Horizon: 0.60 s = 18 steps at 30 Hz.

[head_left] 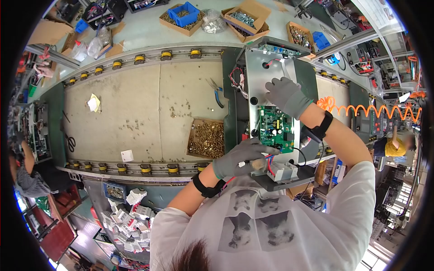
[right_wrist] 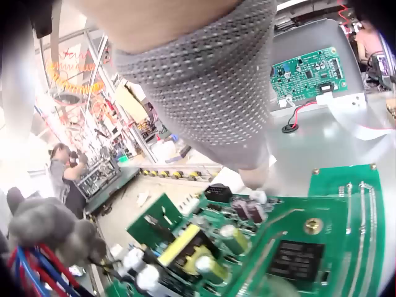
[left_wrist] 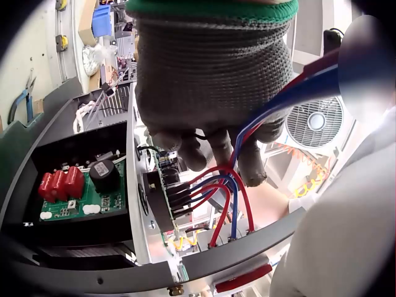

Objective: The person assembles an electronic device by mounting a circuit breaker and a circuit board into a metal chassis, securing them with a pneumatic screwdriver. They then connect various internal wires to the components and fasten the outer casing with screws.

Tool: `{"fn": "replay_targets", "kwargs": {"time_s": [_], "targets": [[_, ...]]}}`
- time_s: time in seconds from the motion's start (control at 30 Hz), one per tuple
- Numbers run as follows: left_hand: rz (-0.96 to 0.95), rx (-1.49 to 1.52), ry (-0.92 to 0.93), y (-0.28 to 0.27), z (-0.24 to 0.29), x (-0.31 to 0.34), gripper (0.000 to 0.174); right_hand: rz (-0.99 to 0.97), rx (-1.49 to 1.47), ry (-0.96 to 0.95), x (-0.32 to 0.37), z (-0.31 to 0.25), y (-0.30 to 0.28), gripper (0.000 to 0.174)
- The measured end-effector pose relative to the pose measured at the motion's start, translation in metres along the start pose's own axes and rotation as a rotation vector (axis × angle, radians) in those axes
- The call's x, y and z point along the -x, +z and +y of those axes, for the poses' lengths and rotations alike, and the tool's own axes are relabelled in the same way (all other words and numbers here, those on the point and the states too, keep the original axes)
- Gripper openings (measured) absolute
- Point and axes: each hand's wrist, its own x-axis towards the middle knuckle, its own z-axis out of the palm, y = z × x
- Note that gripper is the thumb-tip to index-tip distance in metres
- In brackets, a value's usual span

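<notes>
A metal chassis (head_left: 260,67) with a green circuit board (right_wrist: 266,247) lies before me. My grey-gloved left hand (head_left: 239,158) is at its near end, fingers bent around red and blue wires (left_wrist: 232,179) that run to terminals by the near panel (head_left: 289,180). More of these wires hang beneath the left hand in the right wrist view. My gloved right hand (head_left: 289,97) is over the bare metal plate beyond the board. In the right wrist view a bare fingertip comes right to a small white connector (right_wrist: 258,197) at the board's edge; the other fingers are hidden there.
Left of the chassis are a cardboard box of brass screws (head_left: 205,137), blue-handled pliers (head_left: 218,93) and scattered screws. A roller conveyor (head_left: 167,55) edges the work surface. An orange coiled hose (head_left: 370,110) stretches right. A second green board (right_wrist: 312,74) is on the far panel.
</notes>
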Motion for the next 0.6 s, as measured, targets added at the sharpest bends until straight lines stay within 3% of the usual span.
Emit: {"fn": "replay_targets", "kwargs": {"time_s": [0.07,0.2,0.27,0.37,0.53,0.6], "targets": [[0.089,0.121,0.066,0.007,-0.004,0.006,0.019,0.039,0.024,-0.062,0.0,-0.001,0.004,0.018],[0.06,0.109,0.064,0.008,-0.001,0.013,0.019,0.167,0.205,-0.084,0.01,-0.006,0.013,0.018],[0.025,0.054,0.046,0.008,-0.001,0.015,0.021,0.331,0.312,-0.039,0.017,-0.007,0.009,0.018],[0.03,0.047,0.028,0.007,0.002,0.015,0.025,0.389,0.293,0.052,0.03,-0.012,0.017,0.021],[0.041,0.036,0.109,0.007,-0.003,0.012,0.029,0.348,0.259,0.038,0.035,-0.014,0.024,0.021],[0.06,0.07,0.109,0.007,-0.004,0.01,0.029,0.243,0.19,0.114,0.036,-0.015,0.043,0.017]]}}
